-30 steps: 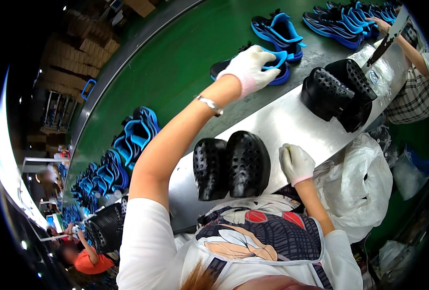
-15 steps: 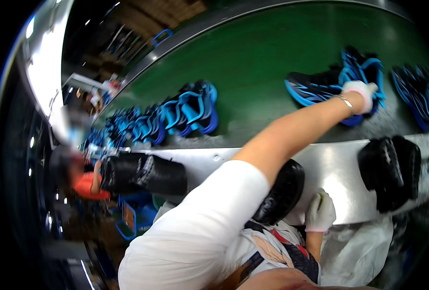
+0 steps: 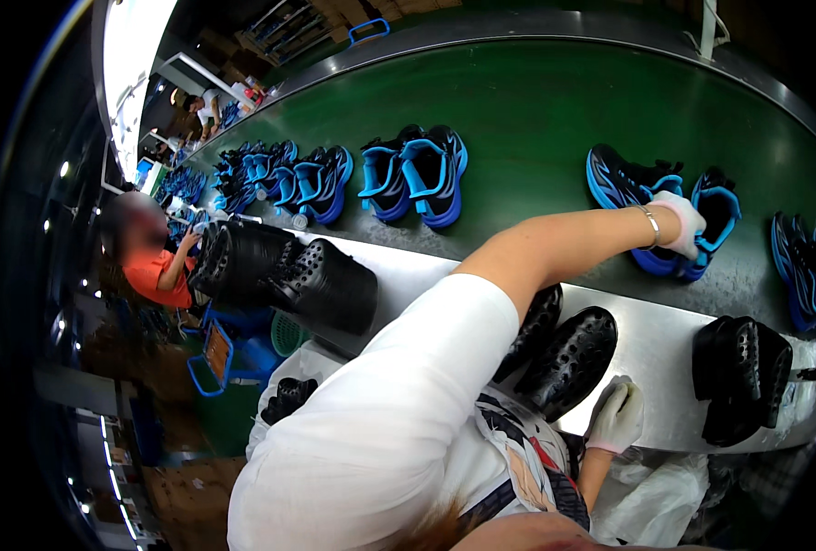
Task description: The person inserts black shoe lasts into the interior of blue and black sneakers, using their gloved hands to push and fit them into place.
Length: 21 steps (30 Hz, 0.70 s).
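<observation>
Green conveyor belt [image 3: 536, 119], steel ledge [image 3: 665, 340]. Left hand [image 3: 681, 223], gloved, closed on blue-black shoe [image 3: 651, 188] at two o'clock; right hand [image 3: 617, 418] flat on ledge edge, holding nothing. Risk (overreach): shoe knocked against neighbouring shoe [image 3: 720, 216].

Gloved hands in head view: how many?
2. Left hand reaches onto the blue shoe pair on the green belt; right hand rests at the steel ledge edge.

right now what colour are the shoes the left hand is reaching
Black and bright blue shoes, head view, under the left hand.
</observation>
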Available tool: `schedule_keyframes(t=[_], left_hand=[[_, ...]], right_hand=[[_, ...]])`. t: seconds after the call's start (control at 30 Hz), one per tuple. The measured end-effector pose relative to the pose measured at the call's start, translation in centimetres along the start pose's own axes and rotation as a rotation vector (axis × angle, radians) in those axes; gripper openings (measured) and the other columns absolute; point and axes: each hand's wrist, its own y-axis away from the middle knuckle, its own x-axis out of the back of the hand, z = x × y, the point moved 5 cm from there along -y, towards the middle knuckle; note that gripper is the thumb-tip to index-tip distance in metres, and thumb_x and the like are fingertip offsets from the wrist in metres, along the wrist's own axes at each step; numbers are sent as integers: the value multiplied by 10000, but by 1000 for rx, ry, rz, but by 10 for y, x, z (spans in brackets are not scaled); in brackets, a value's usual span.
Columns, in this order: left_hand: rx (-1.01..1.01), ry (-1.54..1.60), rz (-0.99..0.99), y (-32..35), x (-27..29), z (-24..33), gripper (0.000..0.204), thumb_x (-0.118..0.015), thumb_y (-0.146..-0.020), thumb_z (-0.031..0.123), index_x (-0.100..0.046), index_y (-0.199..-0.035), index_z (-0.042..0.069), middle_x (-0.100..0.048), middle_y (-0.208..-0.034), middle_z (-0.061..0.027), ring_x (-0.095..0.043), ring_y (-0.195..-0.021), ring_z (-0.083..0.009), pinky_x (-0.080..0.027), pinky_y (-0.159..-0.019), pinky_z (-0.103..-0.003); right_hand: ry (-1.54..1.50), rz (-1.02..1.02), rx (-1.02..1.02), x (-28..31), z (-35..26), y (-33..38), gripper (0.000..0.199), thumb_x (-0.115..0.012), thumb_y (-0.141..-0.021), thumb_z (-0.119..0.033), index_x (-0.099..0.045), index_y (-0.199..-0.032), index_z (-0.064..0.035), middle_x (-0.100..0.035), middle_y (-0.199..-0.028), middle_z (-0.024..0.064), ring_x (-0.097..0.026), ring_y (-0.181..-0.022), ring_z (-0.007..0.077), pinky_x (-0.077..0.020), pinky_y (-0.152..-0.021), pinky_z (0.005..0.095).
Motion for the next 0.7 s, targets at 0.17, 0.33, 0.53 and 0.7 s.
schedule_keyframes(t=[0.17, 0.33, 0.53, 0.7], left_hand=[[30, -17, -29, 54, -1, -52, 562, -631, -817, 564, -621, -1262, 222, -690, -1092, -109, -661, -1004, -304, -528, -808, -398], [113, 102, -28, 111, -20, -110, 547, -633, -824, 401, -568, -1335, 218, -685, -1074, -137, -656, -978, -325, -518, -829, -421], [175, -17, -185, 185, -24, -118, 600, -651, -826, 302, -496, -1405, 287, -676, -1119, -128, -665, -983, -334, -531, -788, -429], [121, -41, -175, 210, -41, -123, 726, -632, -849, 294, -337, -1508, 365, -644, -1203, -158, -659, -1010, -352, -531, -802, -409]], right_hand=[[39, -29, -44, -2, 11, 1, 228, -528, -961, -227, -655, -974, -37, -684, -955, 147, -655, -861, 328, -503, -769, 414], [22, -25, 6, -4, 13, 0, 294, -481, -994, -255, -632, -1021, -5, -665, -958, 182, -642, -849, 339, -488, -768, 422], [80, -36, -13, -5, 25, -2, 316, -486, -1005, -277, -633, -1073, -6, -675, -966, 165, -644, -854, 320, -495, -784, 391], [177, 14, -21, -3, 32, -3, 335, -497, -1002, -297, -632, -1104, -8, -680, -985, 164, -645, -872, 321, -498, -797, 388]])
